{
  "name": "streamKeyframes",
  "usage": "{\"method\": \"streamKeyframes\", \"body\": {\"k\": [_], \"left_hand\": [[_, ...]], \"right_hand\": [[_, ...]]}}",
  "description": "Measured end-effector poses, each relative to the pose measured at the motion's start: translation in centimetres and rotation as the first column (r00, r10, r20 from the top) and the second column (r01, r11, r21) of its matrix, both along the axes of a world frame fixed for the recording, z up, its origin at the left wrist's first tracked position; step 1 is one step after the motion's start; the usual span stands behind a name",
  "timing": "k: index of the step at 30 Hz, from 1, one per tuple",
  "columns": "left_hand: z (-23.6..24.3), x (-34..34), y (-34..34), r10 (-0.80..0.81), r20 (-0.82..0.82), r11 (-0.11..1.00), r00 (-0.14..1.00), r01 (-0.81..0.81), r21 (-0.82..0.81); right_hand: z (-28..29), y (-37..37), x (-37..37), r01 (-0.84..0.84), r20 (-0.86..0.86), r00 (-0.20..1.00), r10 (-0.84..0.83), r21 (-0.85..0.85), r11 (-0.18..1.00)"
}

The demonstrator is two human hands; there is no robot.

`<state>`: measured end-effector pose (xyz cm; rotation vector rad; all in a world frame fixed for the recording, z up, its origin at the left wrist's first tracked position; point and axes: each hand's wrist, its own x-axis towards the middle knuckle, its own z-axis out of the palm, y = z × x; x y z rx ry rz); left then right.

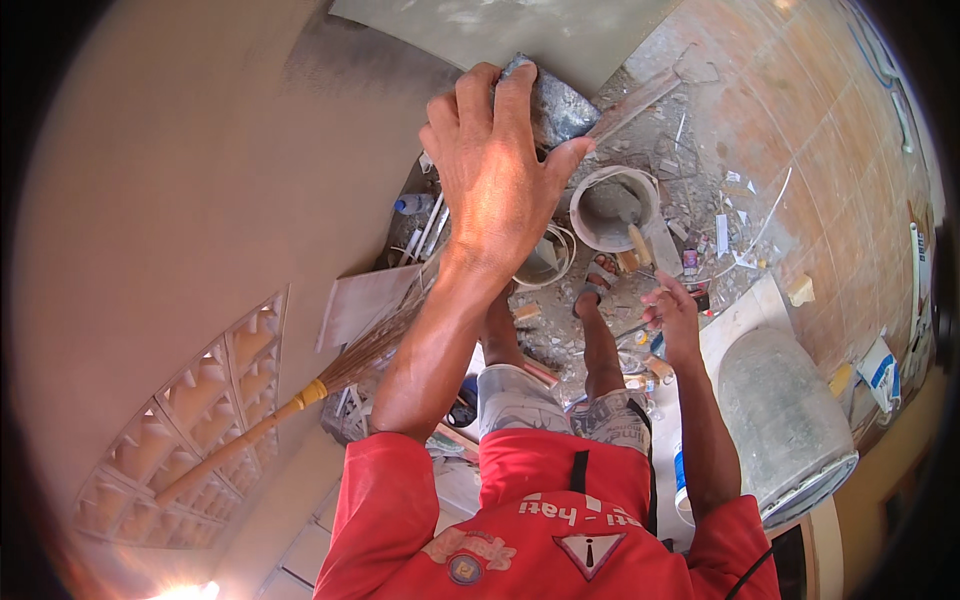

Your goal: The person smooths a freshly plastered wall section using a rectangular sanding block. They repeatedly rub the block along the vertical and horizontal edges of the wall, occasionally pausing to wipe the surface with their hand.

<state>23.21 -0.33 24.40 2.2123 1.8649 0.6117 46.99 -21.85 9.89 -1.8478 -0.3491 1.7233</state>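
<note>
Raised high in front of me, my left hand grips a grey, worn rectangular block, thumb at its lower edge and fingers over its top. The block is beside the smooth grey plastered surface; whether it touches is not clear. Lower down on the right, my right hand hangs with loosely bent fingers apart, and nothing shows clearly in them. Just beyond its fingertips is a flat trowel with a wooden handle. A round bucket with grey residue stands past the trowel.
Rubble and scraps cover the floor around my feet. A second bucket stands near my left leg. A broom leans at the left by vent blocks. On the right are a large cloudy plastic container and tiled floor.
</note>
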Motion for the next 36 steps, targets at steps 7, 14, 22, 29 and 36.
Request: {"method": "streamKeyframes", "body": {"k": [7, 14, 22, 29, 36], "left_hand": [[-1.0, -1.7, 2.9, 0.023, -0.007, 0.999, 1.000, -0.022, 0.050], [-0.4, -9.8, 9.8, 0.326, 0.060, 0.939, 0.943, -0.331, 0.099], [-1.7, -13.3, 13.4, 0.333, 0.000, 0.942, 0.943, -0.333, 0.042], [-2.7, -8.9, 12.9, 0.254, -0.173, 0.943, 0.952, -0.204, 0.262], [-1.8, -10.5, 14.3, 0.267, -0.136, 0.959, 0.954, -0.249, 0.134]], "right_hand": [[0.4, -0.3, 1.0, 0.036, 0.020, 0.999, -0.035, -0.062, 0.997], [0.9, -0.1, 1.2, 0.071, 0.024, 0.997, -0.070, -0.042, 0.997], [0.0, 0.0, 0.5, 0.038, 0.005, 0.999, -0.038, -0.012, 0.999], [0.1, 0.4, 0.2, 0.042, 0.021, 0.999, -0.041, -0.042, 0.998], [-0.1, 0.9, 0.2, 0.029, 0.010, 1.000, -0.029, 0.000, 1.000]]}}
